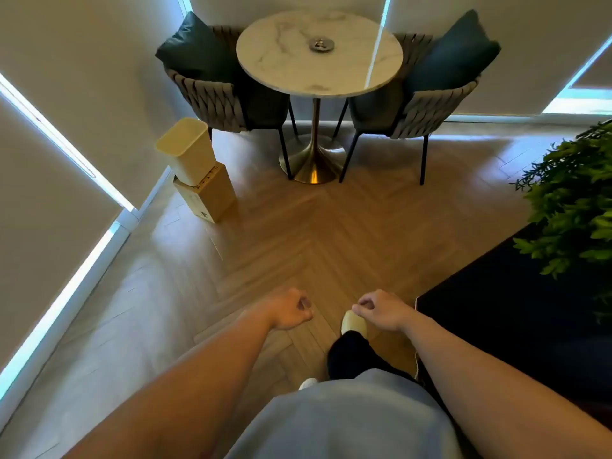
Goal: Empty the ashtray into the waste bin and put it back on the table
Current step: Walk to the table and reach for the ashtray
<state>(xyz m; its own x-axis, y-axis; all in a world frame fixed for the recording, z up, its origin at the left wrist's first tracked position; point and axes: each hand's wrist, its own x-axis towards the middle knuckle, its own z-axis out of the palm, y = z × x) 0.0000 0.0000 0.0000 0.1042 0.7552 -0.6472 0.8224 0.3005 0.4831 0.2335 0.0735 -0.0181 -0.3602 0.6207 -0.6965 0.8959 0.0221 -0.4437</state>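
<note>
A small round metal ashtray (321, 45) sits near the middle of a round white marble table (275, 66) at the far end of the room. A cream waste bin (188, 150) stands on a cardboard box (207, 197) on the floor, left of the table by the wall. My left hand (287, 309) and my right hand (381, 309) hang low in front of me over the floor, far from the table. Both have the fingers loosely curled with nothing in them.
Two woven grey chairs (218, 101) (427, 107) with dark green cushions flank the table, whose brass pedestal (313, 160) stands between them. A dark cabinet (516, 313) with a green plant (576, 200) lines the right side. Herringbone wood floor lies ahead.
</note>
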